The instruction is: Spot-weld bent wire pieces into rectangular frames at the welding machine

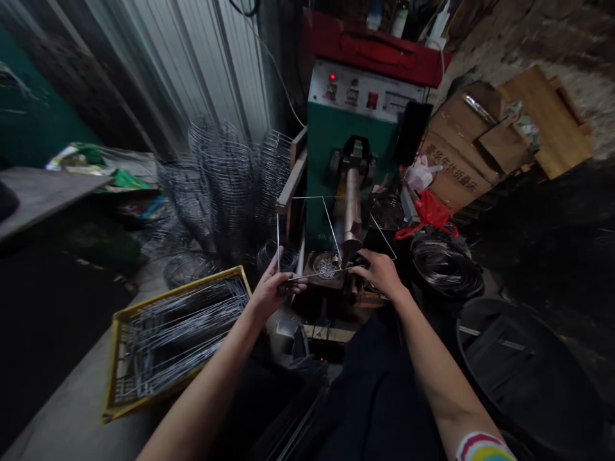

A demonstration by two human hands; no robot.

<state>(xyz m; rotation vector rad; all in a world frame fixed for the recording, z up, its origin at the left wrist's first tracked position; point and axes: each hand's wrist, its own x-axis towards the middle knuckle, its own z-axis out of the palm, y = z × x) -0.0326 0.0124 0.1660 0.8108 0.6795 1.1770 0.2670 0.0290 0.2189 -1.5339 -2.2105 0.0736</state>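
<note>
A thin bent wire frame (307,198) stands upright in front of a green machine (350,121). My left hand (271,288) is closed on the frame's lower left corner. My right hand (379,270) is closed on the frame's lower right end, close to the machine's copper-coloured arm (352,205). The frame's bottom wire lies under the arm's tip, above a small round dish (326,265) of metal bits.
A yellow crate (168,336) of straight wires sits at lower left. Stacks of finished wire racks (225,186) stand behind it. A black tub (523,371) is at lower right, wire coils (446,266) beside it, cardboard boxes (461,153) behind.
</note>
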